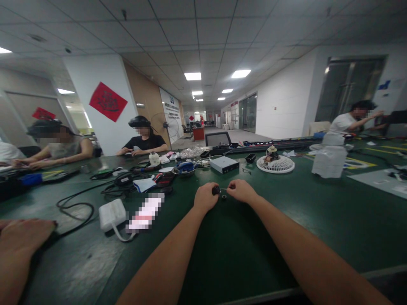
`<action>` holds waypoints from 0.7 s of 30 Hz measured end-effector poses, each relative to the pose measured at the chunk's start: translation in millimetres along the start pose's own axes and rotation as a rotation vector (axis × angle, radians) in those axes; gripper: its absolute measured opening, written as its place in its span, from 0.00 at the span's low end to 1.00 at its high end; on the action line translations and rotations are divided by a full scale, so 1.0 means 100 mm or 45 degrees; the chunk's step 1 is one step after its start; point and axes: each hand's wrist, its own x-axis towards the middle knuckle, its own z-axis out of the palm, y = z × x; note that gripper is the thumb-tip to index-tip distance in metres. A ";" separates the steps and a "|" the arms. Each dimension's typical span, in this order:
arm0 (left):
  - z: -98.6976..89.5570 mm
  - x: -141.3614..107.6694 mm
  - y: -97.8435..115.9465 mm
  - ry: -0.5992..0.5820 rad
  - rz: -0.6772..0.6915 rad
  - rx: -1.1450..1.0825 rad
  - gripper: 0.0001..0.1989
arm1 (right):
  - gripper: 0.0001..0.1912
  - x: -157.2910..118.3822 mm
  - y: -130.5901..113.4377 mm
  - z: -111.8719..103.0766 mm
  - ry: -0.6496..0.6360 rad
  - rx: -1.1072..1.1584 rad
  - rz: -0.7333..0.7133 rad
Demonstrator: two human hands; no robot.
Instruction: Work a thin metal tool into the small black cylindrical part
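Left hand curls closed, its fingertips pinching a small black part and hiding much of it, so its exact shape is hard to make out. A thin metal pin sticks out of that part and lies roughly level, its long axis pointing sideways toward the right hand. That hand is also curled closed, and the pin's far end disappears at its fingertips, so a firm grip there cannot be confirmed. Just below the pin, a small black ring sits on the green workbench, between the hands.

Farther ahead stand a flat silver box and a metal bowl holding something blue. To the left lie a white power adapter, a pixelated, unreadable item beside it, and a looped black cable. A co-worker's hand rests at the lower-left edge, its arm cut off by the frame. A white round fan guard lies off to the right.
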 end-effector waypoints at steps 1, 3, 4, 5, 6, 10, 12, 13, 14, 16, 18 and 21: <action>0.00 0.00 0.00 -0.005 -0.014 0.013 0.15 | 0.10 0.00 0.01 0.01 -0.002 -0.021 0.027; -0.01 0.00 0.01 -0.008 -0.046 0.037 0.15 | 0.14 0.00 0.02 0.04 -0.008 -0.051 0.070; -0.01 0.00 0.01 -0.004 -0.067 0.047 0.16 | 0.16 0.01 0.03 0.05 -0.006 -0.058 0.084; -0.01 0.00 0.01 0.004 -0.090 0.055 0.16 | 0.17 0.01 0.03 0.07 0.001 -0.059 0.094; -0.01 0.00 0.01 0.012 -0.112 0.060 0.16 | 0.18 0.01 0.03 0.08 0.009 -0.054 0.101; -0.02 0.01 0.02 0.038 -0.164 0.076 0.17 | 0.18 0.01 -0.02 0.15 -0.025 0.021 0.060; -0.02 0.00 0.02 0.023 -0.161 0.074 0.17 | 0.17 0.01 -0.05 0.17 -0.076 0.066 0.001; -0.02 0.00 0.02 0.012 -0.157 0.072 0.17 | 0.16 0.01 -0.06 0.18 -0.093 0.083 -0.025; -0.02 0.00 0.02 0.002 -0.152 0.069 0.16 | 0.14 0.00 -0.07 0.18 -0.100 0.096 -0.043; -0.02 0.00 0.01 -0.005 -0.131 0.059 0.16 | 0.09 0.00 -0.07 0.16 -0.078 0.113 -0.064; -0.01 0.01 0.01 -0.008 -0.106 0.045 0.17 | 0.04 0.01 -0.06 0.15 -0.030 0.121 -0.069; 0.00 0.01 0.00 -0.021 -0.080 0.027 0.17 | 0.03 0.03 -0.02 0.14 0.023 0.113 -0.051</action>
